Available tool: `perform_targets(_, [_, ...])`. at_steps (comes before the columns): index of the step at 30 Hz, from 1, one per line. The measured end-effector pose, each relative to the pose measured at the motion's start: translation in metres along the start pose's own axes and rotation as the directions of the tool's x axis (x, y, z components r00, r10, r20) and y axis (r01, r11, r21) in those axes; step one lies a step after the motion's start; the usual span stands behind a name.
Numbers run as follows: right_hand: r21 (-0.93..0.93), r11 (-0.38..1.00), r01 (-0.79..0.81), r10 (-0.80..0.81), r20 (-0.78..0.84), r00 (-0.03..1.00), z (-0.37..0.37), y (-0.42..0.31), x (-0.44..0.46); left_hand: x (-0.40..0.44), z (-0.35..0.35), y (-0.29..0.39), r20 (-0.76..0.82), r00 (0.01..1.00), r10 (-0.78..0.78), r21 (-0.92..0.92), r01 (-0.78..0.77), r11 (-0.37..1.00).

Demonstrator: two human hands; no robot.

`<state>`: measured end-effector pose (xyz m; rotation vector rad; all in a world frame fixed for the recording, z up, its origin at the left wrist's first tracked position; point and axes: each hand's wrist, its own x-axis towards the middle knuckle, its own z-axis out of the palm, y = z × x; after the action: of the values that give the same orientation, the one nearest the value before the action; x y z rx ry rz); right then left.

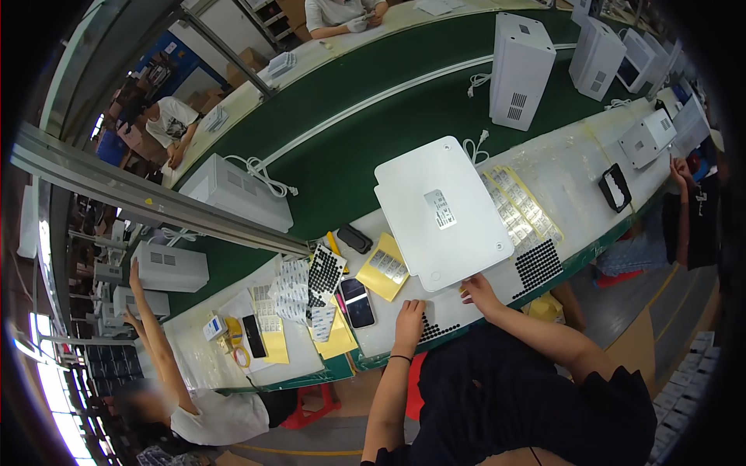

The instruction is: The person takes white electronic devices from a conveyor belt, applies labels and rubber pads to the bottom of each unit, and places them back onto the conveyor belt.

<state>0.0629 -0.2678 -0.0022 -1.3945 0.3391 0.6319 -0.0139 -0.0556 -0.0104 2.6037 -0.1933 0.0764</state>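
Observation:
A large white appliance [423, 186] lies on the bench in front of me, its flat face with a printed label [444, 210] turned up and small round marks near its corners. My left hand [409, 322] rests at the left end of a patch of small round black pads [441, 329]. Its fingers are bent and close together; anything between them is hidden. Close to the appliance's near edge, my right hand [482, 295] has its thumb and fingers drawn together. What it holds, if anything, is too small to make out.
A fuller sheet of black pads [538, 268] lies to the right, below label sheets [519, 206]. At left are a phone [357, 303], a yellow label pad [385, 268] and another pad sheet [325, 273]. White appliances [522, 74] stand on the green conveyor [373, 116]. Co-workers sit around.

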Motion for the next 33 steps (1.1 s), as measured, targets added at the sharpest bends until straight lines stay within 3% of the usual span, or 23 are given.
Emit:
perform_targets(5, [-0.340, 0.939, 0.060, -0.016, 0.130, 0.991, 0.017, 0.021, 0.014, 0.003, 0.002, -0.003, 0.083, 0.996, -0.044, 0.021, 0.043, 0.999])
perform_targets(8, [-0.679, 0.655, 0.332, -0.175, 0.292, 0.940, 0.021, 0.025, 0.021, -0.001, 0.000, -0.003, -0.007, 0.992, -0.123, -0.073, 0.122, 0.990])
perform_targets(11, [-0.723, 0.450, 0.525, -0.239, 0.469, 0.850, 0.036, 0.007, 0.006, -0.013, 0.003, -0.007, -0.308, 0.901, -0.305, -0.262, 0.228, 0.938])
perform_targets(14, [-0.652, 0.236, 0.721, -0.297, 0.658, 0.692, 0.053, 0.002, 0.002, -0.028, -0.002, -0.014, -0.350, 0.771, -0.532, -0.488, 0.335, 0.806])
perform_targets(17, [-0.565, 0.155, 0.810, -0.277, 0.762, 0.585, 0.061, 0.021, 0.012, -0.029, -0.036, 0.008, -0.210, 0.619, -0.756, -0.641, 0.497, 0.585])
perform_targets(18, [-0.542, 0.120, 0.832, -0.289, 0.783, 0.551, 0.063, 0.025, 0.014, -0.030, -0.044, 0.010, -0.227, 0.630, -0.743, -0.635, 0.482, 0.604])
perform_targets(21, [-0.548, 0.115, 0.829, -0.268, 0.786, 0.557, 0.065, 0.027, 0.017, -0.023, -0.067, 0.018, -0.171, 0.588, -0.791, -0.831, 0.344, 0.436])
perform_targets(27, [-0.614, 0.456, 0.645, -0.174, 0.649, 0.740, 0.085, -0.013, 0.005, 0.042, -0.136, 0.046, -0.316, 0.693, -0.648, -0.837, 0.119, 0.534])
perform_targets(28, [-0.573, 0.470, 0.671, -0.248, 0.644, 0.723, 0.088, -0.013, 0.003, 0.055, -0.149, 0.049, -0.344, 0.712, -0.611, -0.817, 0.093, 0.569])
perform_targets(33, [-0.565, 0.532, 0.631, -0.216, 0.630, 0.746, 0.092, -0.024, 0.009, 0.127, -0.211, 0.079, -0.466, 0.773, -0.430, -0.745, -0.081, 0.662])
